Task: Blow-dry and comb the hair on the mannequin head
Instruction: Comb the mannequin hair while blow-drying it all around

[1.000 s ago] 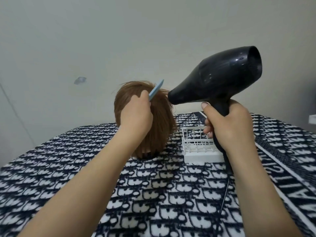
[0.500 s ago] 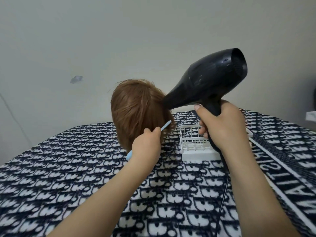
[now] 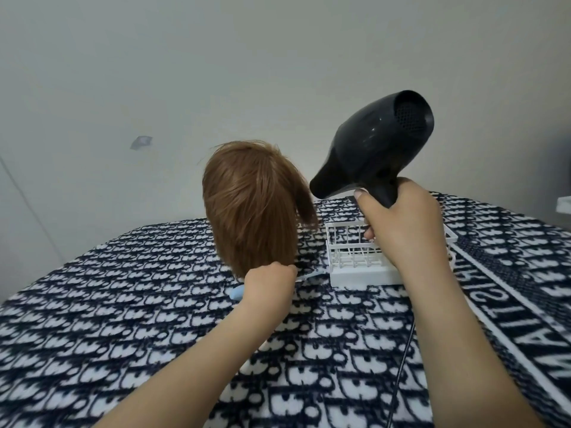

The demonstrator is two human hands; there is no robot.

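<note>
Hair (image 3: 251,205) on the mannequin head stood brown and smooth near the far middle of the table, hanging straight down, with one lock on its right side lifted toward the dryer (image 3: 375,146). The left hand (image 3: 268,281) was clenched around a light blue comb (image 3: 310,274) just below the ends of the hair, low over the cloth (image 3: 123,304); the comb's handle end poked out to the left of the fist and its thin part ran out to the right, toward the basket (image 3: 361,261). The right hand (image 3: 401,223) gripped the black dryer by its handle, held up in the air to the right of the head, nozzle angled down-left and close to the lifted lock. Its cord (image 3: 401,366) hung down beside the right forearm. The white basket sat on the patterned cloth just right of the head, partly behind the right hand.
</note>
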